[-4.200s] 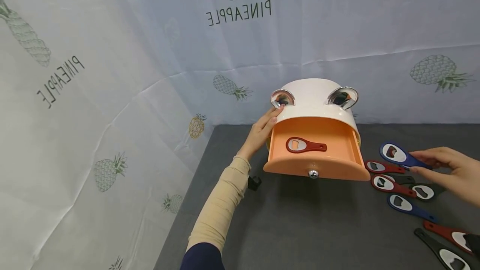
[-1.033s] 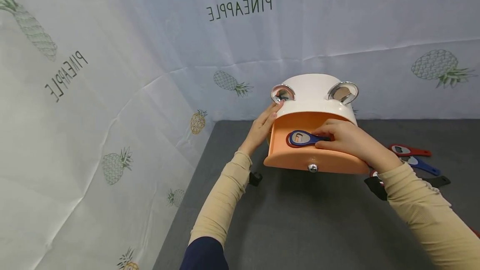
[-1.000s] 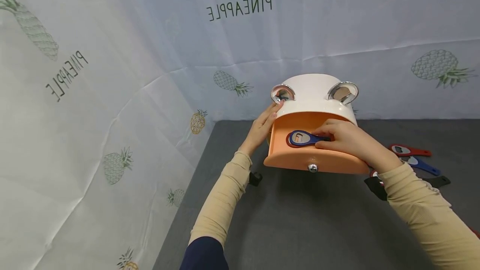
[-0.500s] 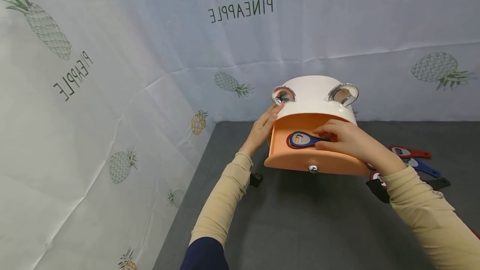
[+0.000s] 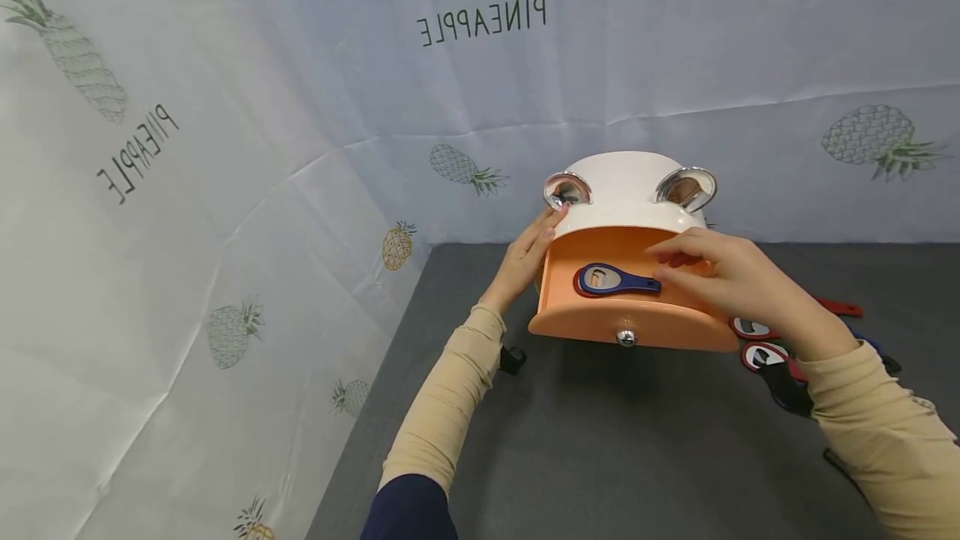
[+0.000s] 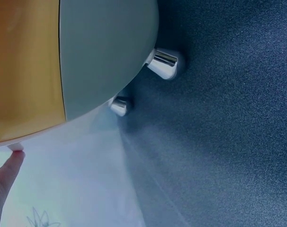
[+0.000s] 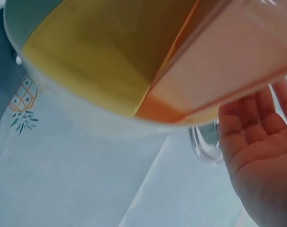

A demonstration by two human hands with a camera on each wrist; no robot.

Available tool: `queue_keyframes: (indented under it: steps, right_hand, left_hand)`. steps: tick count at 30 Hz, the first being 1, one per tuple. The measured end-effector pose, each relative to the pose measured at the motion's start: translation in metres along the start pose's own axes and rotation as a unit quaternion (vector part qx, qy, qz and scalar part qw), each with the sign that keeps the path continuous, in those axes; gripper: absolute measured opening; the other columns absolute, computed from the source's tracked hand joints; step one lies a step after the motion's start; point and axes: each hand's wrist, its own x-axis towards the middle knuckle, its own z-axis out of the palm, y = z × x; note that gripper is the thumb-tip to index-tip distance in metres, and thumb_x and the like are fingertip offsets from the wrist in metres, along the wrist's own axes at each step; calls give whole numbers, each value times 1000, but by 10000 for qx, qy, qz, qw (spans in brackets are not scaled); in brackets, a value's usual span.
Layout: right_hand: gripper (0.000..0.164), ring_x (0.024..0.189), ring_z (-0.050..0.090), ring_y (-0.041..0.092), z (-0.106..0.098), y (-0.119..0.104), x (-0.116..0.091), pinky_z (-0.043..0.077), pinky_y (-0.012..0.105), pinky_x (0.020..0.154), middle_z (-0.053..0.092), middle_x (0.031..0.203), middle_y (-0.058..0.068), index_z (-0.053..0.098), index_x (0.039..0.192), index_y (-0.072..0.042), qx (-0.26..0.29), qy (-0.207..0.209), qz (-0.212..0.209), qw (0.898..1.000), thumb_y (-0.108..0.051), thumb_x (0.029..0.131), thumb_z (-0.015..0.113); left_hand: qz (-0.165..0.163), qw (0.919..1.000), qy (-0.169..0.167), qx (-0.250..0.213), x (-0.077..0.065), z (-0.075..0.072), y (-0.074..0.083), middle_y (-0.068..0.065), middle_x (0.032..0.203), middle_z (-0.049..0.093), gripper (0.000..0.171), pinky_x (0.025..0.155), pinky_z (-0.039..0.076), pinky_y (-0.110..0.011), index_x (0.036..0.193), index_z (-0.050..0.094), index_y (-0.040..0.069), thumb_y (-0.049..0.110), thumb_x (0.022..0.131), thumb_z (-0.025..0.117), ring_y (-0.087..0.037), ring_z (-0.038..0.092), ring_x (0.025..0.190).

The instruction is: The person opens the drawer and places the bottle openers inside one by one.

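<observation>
A white box with mirrored eye-like rings (image 5: 630,182) stands on the table, its orange drawer (image 5: 645,325) pulled out. In the drawer lies a blue bottle opener (image 5: 633,282), almost covering a red bottle opener (image 5: 579,284) beneath it. My left hand (image 5: 522,261) rests flat against the box's left side, fingertips by the left ring; the left wrist view shows one finger (image 6: 8,172) touching the box's edge. My right hand (image 5: 738,277) hovers over the drawer's right part, fingers loosely bent and holding nothing, just off the blue opener's handle end.
Right of the drawer, several more bottle openers lie on the grey table (image 5: 600,440), among them a red-rimmed one (image 5: 752,328) and a black-handled one (image 5: 783,386), partly behind the right forearm. A small black hook-shaped piece (image 5: 512,360) is left of the drawer. Pineapple-print cloth (image 5: 337,65) hangs behind.
The right hand carried the blue opener from the right into the drawer, laid it on the red one, let go and drew back rightward. The left hand stayed on the box.
</observation>
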Motion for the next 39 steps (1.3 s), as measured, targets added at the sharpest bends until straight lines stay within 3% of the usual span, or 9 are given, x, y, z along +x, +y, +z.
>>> queue_keyframes:
  steps: [4, 10, 14, 16, 19, 24, 32, 36, 39]
  right_hand:
    - [28, 86, 47, -6, -5, 5, -9, 40, 13, 69, 64, 99, -8, 69, 109, -19, 133, 499, 90, 9986, -16, 82, 72]
    - [31, 94, 46, -18, -11, 18, -28, 34, 0, 77, 54, 105, -29, 69, 109, -12, 422, 1167, -59, 9923, -4, 80, 71]
    - [29, 97, 43, -20, -15, 30, -43, 30, -3, 77, 48, 107, -34, 68, 110, -11, 402, 1377, 245, 9894, -5, 82, 70]
    - [28, 96, 41, -21, -16, 38, -50, 29, -4, 76, 47, 106, -35, 67, 111, -11, 424, 1339, 551, 9885, -8, 83, 69]
    - [29, 96, 39, -21, -15, 51, -61, 28, -5, 74, 46, 104, -36, 66, 113, -10, 459, 1230, 957, 9867, -11, 84, 69]
    - [29, 92, 38, -22, -9, 70, -81, 29, -5, 71, 45, 101, -38, 65, 112, -5, 455, 1146, 1197, 9851, -11, 84, 69]
    - [37, 85, 29, -28, 3, 104, -109, 36, 14, 64, 32, 102, -45, 59, 119, 0, 281, 608, 1720, 9828, -20, 89, 64]
    - [46, 81, 25, -32, 11, 120, -116, 43, 34, 67, 48, 113, -21, 55, 125, -1, 185, 144, 2124, 9769, -28, 89, 64]
    - [55, 84, 50, -13, 17, 129, -122, 46, 45, 66, 52, 120, 17, 50, 130, 1, 129, -234, 2445, 9693, -35, 90, 62]
  left_hand:
    - [-13, 10000, -20, 16, 0, 0, 0, 16, 154, 22, 43, 116, 21, -51, 141, 32, 46, 51, 99, 30, -7, 19, 144]
    - [-92, 9999, -67, 41, 0, 0, 0, 16, 154, 21, 41, 116, 20, -51, 142, 31, 46, 45, 101, 31, -8, 17, 145]
    - [-51, 9999, -46, -75, -2, -1, 5, 14, 155, 23, 41, 117, 20, -48, 143, 33, 40, 36, 102, 33, -8, 18, 144]
    - [4, 9999, -36, -124, -7, -4, 14, 11, 155, 24, 42, 118, 21, -46, 144, 35, 35, 34, 102, 33, -7, 19, 144]
    - [69, 9999, -2, -134, -7, -4, 14, 10, 154, 25, 41, 118, 20, -45, 144, 35, 33, 33, 102, 33, -6, 19, 144]
    - [138, 9998, 32, -162, -1, 0, -2, 14, 154, 25, 42, 118, 20, -47, 142, 34, 40, 43, 101, 32, -5, 19, 144]
    - [159, 9998, -6, -93, 0, 0, 0, 13, 154, 24, 42, 117, 20, -47, 143, 34, 39, 39, 102, 33, -7, 19, 144]
    - [112, 9999, -28, -104, -3, -2, 7, 9, 155, 23, 42, 118, 20, -47, 144, 34, 34, 31, 103, 33, -9, 19, 144]
    - [119, 9997, -73, -179, -8, -5, 20, 4, 156, 24, 42, 118, 21, -46, 145, 34, 28, 27, 103, 33, -12, 19, 145]
